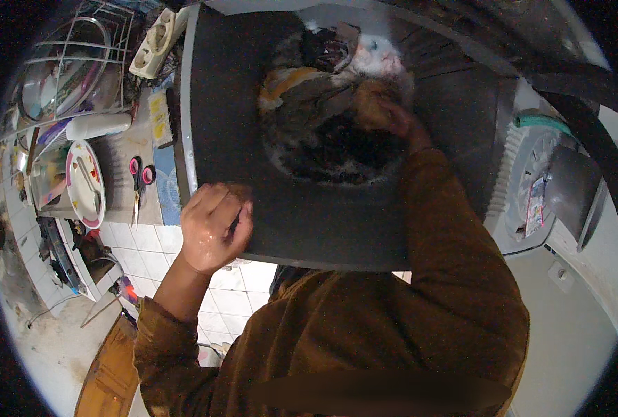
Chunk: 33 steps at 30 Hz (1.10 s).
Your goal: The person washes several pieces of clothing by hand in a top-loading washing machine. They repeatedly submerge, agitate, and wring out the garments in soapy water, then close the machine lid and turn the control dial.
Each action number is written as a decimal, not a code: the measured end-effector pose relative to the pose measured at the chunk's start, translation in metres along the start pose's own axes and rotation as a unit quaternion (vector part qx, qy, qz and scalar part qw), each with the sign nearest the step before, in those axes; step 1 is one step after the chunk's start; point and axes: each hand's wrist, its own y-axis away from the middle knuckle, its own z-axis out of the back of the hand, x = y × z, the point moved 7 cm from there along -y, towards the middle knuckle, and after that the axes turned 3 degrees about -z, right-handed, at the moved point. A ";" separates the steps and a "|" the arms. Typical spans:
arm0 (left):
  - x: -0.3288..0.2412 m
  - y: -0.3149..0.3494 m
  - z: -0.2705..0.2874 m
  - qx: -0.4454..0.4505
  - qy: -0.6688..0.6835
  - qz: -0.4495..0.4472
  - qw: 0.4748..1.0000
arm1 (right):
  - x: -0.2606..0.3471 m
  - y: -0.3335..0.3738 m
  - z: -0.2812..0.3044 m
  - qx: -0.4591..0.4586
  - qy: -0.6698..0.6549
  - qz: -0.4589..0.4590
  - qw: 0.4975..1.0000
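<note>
A cat (309, 121) with black, grey, white and orange-brown fur lies curled on a dark tabletop (302, 226). White fur shows at its upper right; dim light blurs its details. My right hand (390, 115) rests against the cat's right side, at the end of a brown sleeve. Its fingers blend into the fur, so their pose is unclear. Down at the table's near left corner, my left hand (215, 226) sits with fingers curled and thumb bent in. Its fingertips and anything inside them are hidden.
On a side surface at left lie pink-handled scissors (139, 177), an oval plate (79, 184) with a utensil on it, and a yellow-bristled brush (159, 119). Behind them are a power strip (157, 43) and a wire rack (118, 42). White floor tiles (229, 279) show below.
</note>
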 end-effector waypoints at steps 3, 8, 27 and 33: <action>0.001 0.002 0.000 -0.015 0.004 -0.002 1.000 | 0.021 0.009 -0.019 0.010 0.082 0.014 0.996; 0.000 0.002 0.001 -0.029 -0.008 -0.004 1.000 | 0.067 0.032 -0.078 0.016 0.304 0.057 0.951; -0.009 0.010 0.003 -0.068 -0.040 0.003 0.997 | 0.162 0.254 -0.203 -0.037 0.504 0.327 0.799; -0.011 0.013 0.002 -0.074 -0.060 0.004 0.995 | 0.165 0.380 -0.256 -0.036 0.448 0.398 0.800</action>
